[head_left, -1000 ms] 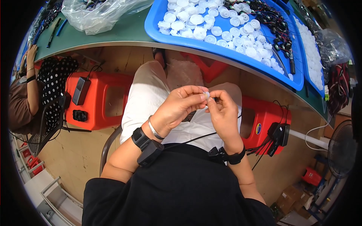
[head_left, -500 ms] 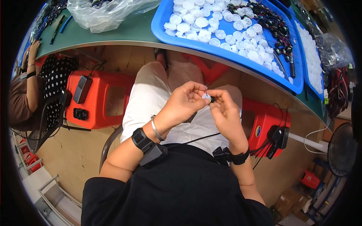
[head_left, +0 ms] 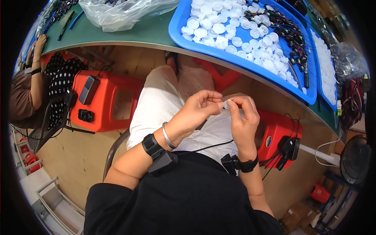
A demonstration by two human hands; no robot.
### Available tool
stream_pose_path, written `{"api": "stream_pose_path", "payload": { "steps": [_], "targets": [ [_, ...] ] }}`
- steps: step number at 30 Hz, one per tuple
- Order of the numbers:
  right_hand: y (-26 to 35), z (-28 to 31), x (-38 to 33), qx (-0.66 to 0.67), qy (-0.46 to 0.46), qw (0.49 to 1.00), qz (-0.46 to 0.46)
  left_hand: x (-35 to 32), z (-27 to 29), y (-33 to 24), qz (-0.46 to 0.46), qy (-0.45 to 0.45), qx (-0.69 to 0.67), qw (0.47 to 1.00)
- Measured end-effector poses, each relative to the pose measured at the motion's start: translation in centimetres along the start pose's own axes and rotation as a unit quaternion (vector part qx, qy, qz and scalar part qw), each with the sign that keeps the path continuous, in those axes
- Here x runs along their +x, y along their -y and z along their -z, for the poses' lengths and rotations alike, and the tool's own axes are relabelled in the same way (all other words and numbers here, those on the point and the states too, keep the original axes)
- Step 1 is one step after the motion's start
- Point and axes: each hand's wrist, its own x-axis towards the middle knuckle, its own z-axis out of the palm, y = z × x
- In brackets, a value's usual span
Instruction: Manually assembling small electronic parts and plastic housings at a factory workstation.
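Observation:
Above my lap, both hands meet fingertip to fingertip around a small whitish translucent plastic cap [head_left: 225, 104]. My left hand [head_left: 201, 109] pinches it from the left with thumb and forefinger. From the right, the thumb and bent fingers of my right hand [head_left: 243, 117] close on the same cap. Fingers cover most of it, so any part inside it is hidden. Many similar caps fill the blue tray [head_left: 175, 29] on the table beyond my hands. Small black parts with thin wires [head_left: 288, 29] lie heaped on the tray's right side.
A green table [head_left: 129, 39] curves across the far side. On it lie a clear plastic bag [head_left: 125, 17], a black pen [head_left: 65, 25] and a second blue tray [head_left: 332, 102]. Red stools [head_left: 102, 117] flank me. Another person's arm [head_left: 36, 86] rests at far left; a fan [head_left: 354, 158] stands right.
My hands have shifted slightly right and lower in view. The cap now shows less between the fingertips, and the dark part seen beside it earlier is out of sight.

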Motion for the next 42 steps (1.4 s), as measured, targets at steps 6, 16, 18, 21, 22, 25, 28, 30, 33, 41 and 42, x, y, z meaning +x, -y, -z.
{"api": "stream_pose_path", "payload": {
  "steps": [6, 16, 18, 21, 22, 25, 28, 30, 33, 41, 42],
  "targets": [
    [-0.2, -0.4, -0.3, -0.019, -0.007, 0.999, 0.041, 0.1, 0.7, 0.4, 0.152, 0.091, -0.241, 0.954],
    [-0.7, -0.7, -1.0, 0.046, -0.031, 0.996, -0.072, -0.5, -0.5, -0.3, 0.013, 0.034, -0.016, 0.999],
    [-0.8, -0.4, -0.9, -0.011, -0.019, 1.0, -0.013, -0.7, -0.6, -0.7, 0.025, 0.029, 0.02, 0.999],
    [-0.9, -0.5, -1.2, 0.046, -0.012, 0.998, -0.044, -0.9, -0.9, -1.4, 0.039, 0.031, 0.058, 0.997],
    [-0.9, -0.6, -1.3, 0.159, -0.016, 0.978, -0.135, -0.9, -0.9, -1.5, 0.04, 0.038, 0.062, 0.997],
    [-0.5, -0.1, -0.6, 0.302, 0.026, 0.921, -0.246, -0.5, -1.1, -0.3, -0.04, 0.037, 0.008, 0.998],
    [-1.3, -0.2, -0.6, 0.386, 0.041, 0.876, -0.287, -0.3, -1.3, 0.1, -0.078, 0.022, 0.02, 0.997],
    [-1.8, -0.2, -0.7, 0.398, 0.048, 0.868, -0.293, -0.2, -1.4, 0.1, -0.075, 0.019, 0.026, 0.997],
    [-2.1, -0.1, -0.8, 0.447, 0.059, 0.832, -0.323, -0.2, -1.1, 0.1, -0.079, 0.007, 0.068, 0.995],
    [-2.4, -0.2, -1.0, 0.52, 0.063, 0.752, -0.4, -0.1, -0.9, 0.6, -0.083, -0.006, 0.099, 0.992],
    [-2.5, -0.1, -1.0, 0.523, 0.067, 0.747, -0.404, -0.1, -0.9, 0.7, -0.078, -0.005, 0.091, 0.993]
  ]
}}
